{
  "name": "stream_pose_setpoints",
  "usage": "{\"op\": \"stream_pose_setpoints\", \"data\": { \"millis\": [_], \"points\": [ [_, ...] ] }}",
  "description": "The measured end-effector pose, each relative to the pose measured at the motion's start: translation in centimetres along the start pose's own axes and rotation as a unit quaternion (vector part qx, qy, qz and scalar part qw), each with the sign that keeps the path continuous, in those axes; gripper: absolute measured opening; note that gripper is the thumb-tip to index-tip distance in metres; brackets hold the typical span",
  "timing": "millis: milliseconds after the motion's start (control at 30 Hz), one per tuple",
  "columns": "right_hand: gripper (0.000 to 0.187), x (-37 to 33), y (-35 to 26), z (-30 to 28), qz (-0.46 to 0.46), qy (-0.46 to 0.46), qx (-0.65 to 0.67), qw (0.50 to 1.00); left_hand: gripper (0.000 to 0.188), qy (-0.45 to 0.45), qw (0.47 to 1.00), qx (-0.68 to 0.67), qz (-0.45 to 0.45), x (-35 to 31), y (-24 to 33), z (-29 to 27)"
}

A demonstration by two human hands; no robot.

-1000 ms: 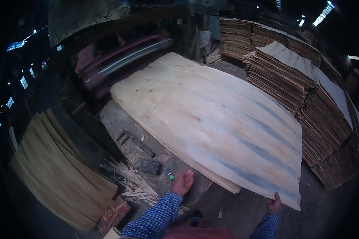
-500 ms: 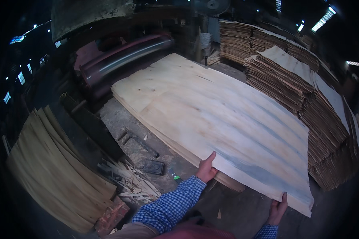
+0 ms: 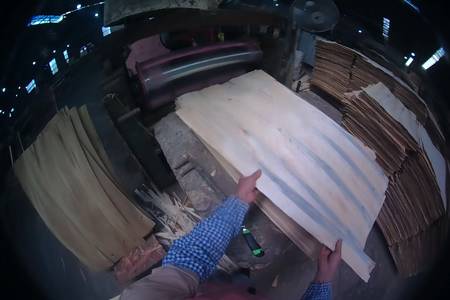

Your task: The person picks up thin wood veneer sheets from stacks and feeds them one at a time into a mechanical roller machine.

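Note:
A wide, pale wood veneer sheet (image 3: 285,145) with grey-blue streaks lies over a stack of similar veneer sheets (image 3: 290,227). My left hand (image 3: 248,187) is closed on its left edge, thumb on top. Lower right, my right hand (image 3: 328,261) grips the near edge close to the corner, thumb up and the other fingers partly hidden. The near part of the sheet stands off the stack, and its right corner curls. Below my left forearm lies a green and black utility knife (image 3: 253,242).
A machine with a long shiny roller (image 3: 205,65) stands beyond the sheet's far end. Tall veneer piles (image 3: 405,165) rise on the right. At left are a leaning bundle of brownish veneer (image 3: 80,190), a reddish block (image 3: 139,260) and wood scraps (image 3: 172,212). A fan (image 3: 315,15) stands behind.
My view has swung left. Both hands, still gripping the sheet, have moved left and forward relative to the knife, and more of the stack's edge shows beneath. My sleeve now covers the dark box.

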State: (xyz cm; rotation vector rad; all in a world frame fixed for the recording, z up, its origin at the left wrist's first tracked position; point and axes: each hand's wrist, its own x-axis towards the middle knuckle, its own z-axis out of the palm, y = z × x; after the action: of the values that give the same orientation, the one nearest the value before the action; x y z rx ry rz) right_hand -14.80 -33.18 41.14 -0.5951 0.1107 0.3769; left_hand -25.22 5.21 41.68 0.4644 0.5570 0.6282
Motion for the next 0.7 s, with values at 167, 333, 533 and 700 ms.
{"op": "stream_pose_setpoints", "data": {
  "millis": [167,333,533,700],
  "points": [
    [0.041,2.5,6.5,6.9,0.071,-0.066,-0.003,0.995,0.028,0.036,0.996,-0.021,0.082,2.9,6.0,-2.4],
    [0.037,7.4,12.9,-4.6,0.309,-0.064,0.065,0.947,0.026,0.11,0.991,0.047,0.056,-9.2,7.0,-12.1],
    [0.029,7.6,11.5,-9.1,0.446,0.001,-0.006,0.895,0.024,0.348,0.92,-0.062,0.166,-33.4,10.7,-34.2],
    [0.024,-12.4,21.2,10.0,0.482,-0.018,-0.293,0.826,0.02,0.578,0.74,-0.142,0.313,-53.1,13.9,-49.2]
  ]
}}
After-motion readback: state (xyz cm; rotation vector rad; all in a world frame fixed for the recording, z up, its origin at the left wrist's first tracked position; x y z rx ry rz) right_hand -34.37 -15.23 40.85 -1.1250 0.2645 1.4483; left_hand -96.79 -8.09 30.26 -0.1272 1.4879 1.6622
